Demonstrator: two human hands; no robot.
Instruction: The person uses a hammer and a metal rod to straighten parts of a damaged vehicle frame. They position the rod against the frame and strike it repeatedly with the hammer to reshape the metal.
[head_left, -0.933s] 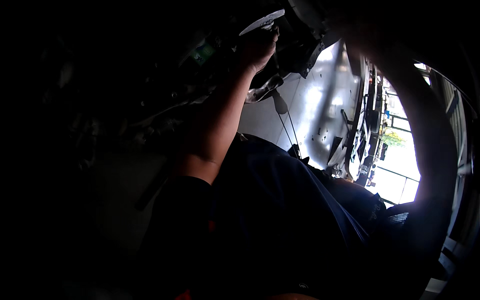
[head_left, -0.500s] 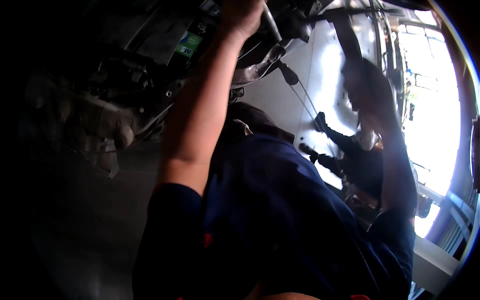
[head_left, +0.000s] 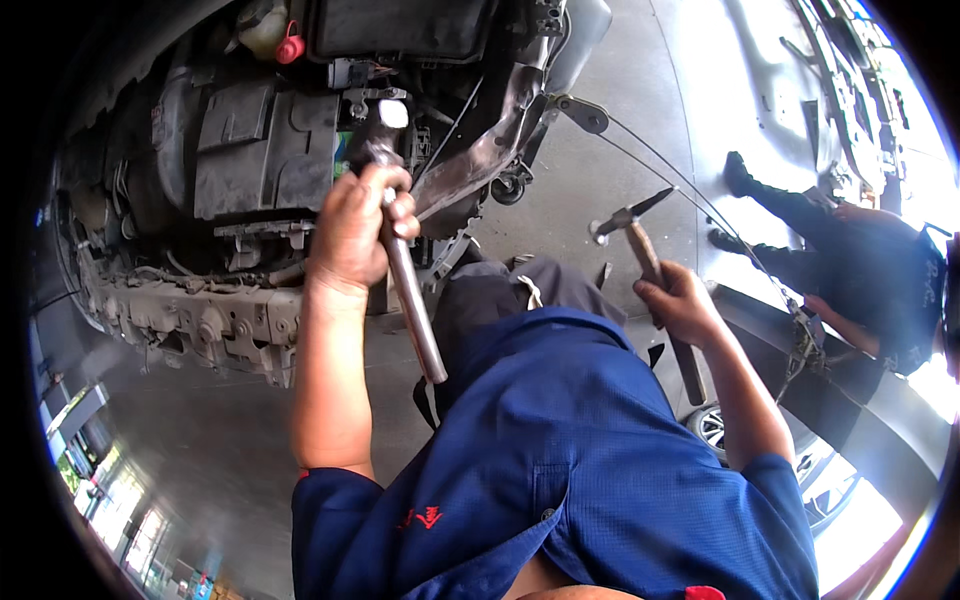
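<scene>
Here, just left of the bent rail (head_left: 490, 152), the nearer left hand (head_left: 358, 232) wraps a metal-handled hammer (head_left: 406, 285); right of the rail, farther off, the right hand (head_left: 682, 305) clasps a roughly parallel pick hammer (head_left: 644, 250).

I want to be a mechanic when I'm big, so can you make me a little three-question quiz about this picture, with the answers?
1. True or false: the pick hammer is in the person's left hand.
2. What colour is the cap on the fluid reservoir? A) blue B) red C) green
3. Fill in: the left hand grips the metal-handled hammer close to its ____.

Key:
1. False; it is in the right hand.
2. B
3. head
</scene>
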